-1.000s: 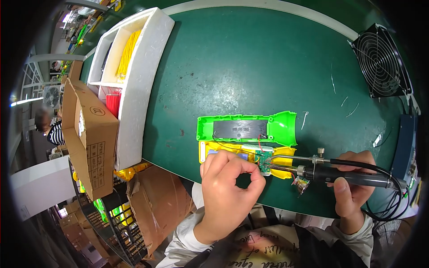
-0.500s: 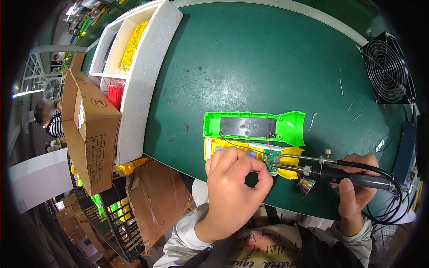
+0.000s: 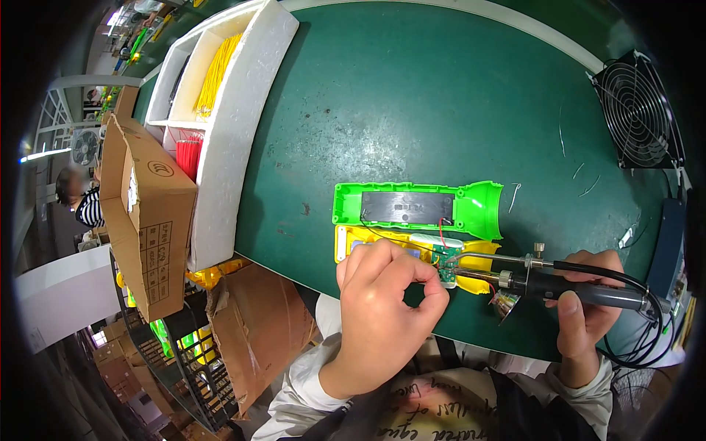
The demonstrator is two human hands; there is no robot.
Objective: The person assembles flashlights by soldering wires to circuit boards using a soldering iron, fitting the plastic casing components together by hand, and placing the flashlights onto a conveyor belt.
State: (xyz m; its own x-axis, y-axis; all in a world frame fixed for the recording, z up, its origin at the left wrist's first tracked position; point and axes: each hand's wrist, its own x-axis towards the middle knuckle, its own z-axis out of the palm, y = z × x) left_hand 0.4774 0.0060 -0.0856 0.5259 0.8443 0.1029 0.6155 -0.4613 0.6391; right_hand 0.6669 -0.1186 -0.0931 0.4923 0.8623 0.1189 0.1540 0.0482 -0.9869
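My right hand (image 3: 581, 323) grips a soldering iron (image 3: 607, 295) with a metal solder-feed tube (image 3: 489, 257) clamped along it. The iron's tip reaches a small green circuit board (image 3: 447, 275) in a yellow housing half (image 3: 482, 253). My left hand (image 3: 382, 316) is pinched, thumb against forefinger, at the board's near left edge; what lies between the fingertips is hidden. Behind it is a green housing half (image 3: 478, 206) holding a black block (image 3: 407, 207). Black and red wires run from the block towards the board. A shiny reflector (image 3: 504, 304) sits beneath the iron.
A white foam tray (image 3: 246, 140) with yellow wires (image 3: 219, 77) and red wires (image 3: 189, 156) stands left, beside a cardboard box (image 3: 165, 220). A black fan (image 3: 637, 114) stands at the back right. Wire scraps lie on the green table (image 3: 412, 88). A person in stripes (image 3: 90, 207) is far left.
The solder-feed tube's tip and the iron's tip have shifted very slightly at the board. Both hands keep nearly the same place and grip; the whole view has moved a little.
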